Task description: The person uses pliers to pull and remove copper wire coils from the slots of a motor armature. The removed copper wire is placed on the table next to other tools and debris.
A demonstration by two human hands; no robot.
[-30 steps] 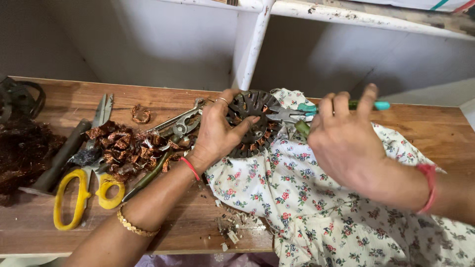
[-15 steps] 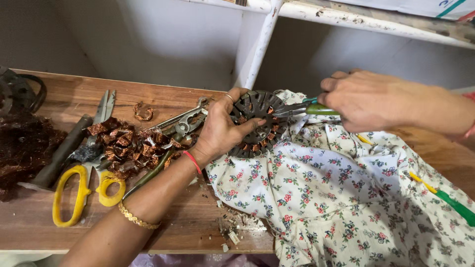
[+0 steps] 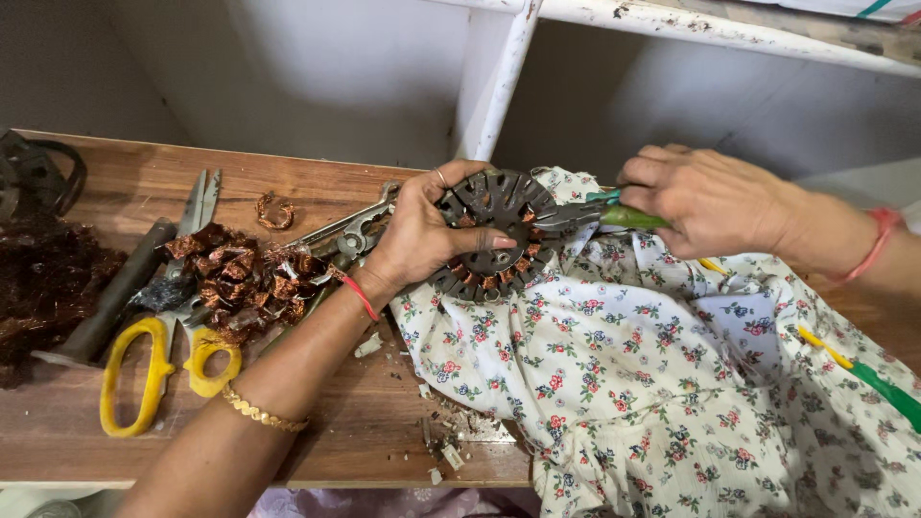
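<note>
Stator [image 3: 494,230], dark and ringed, lying on flowered cloth [image 3: 652,384] near the worktop's [image 3: 384,432] far edge, gripped by left hand [image 3: 422,235]; right hand [image 3: 705,201], drawn in since a moment ago, clenches green-handled pliers [image 3: 590,216] biting its rim; copper scraps [image 3: 240,278] and yellow scissors [image 3: 158,369] lie leftward.

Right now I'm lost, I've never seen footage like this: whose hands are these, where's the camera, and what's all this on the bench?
There is no machine here: the one picture comes from a camera worn on a person's head, looking down at their own two bare hands over a wooden bench. The left hand grips a round, dark metal motor core with copper windings in its slots. The right hand holds green-handled pliers whose tips sit at the core's rim. A floral cloth lies under the core. To the left lie a heap of copper wire scraps, yellow-handled scissors and other metal tools.
</note>
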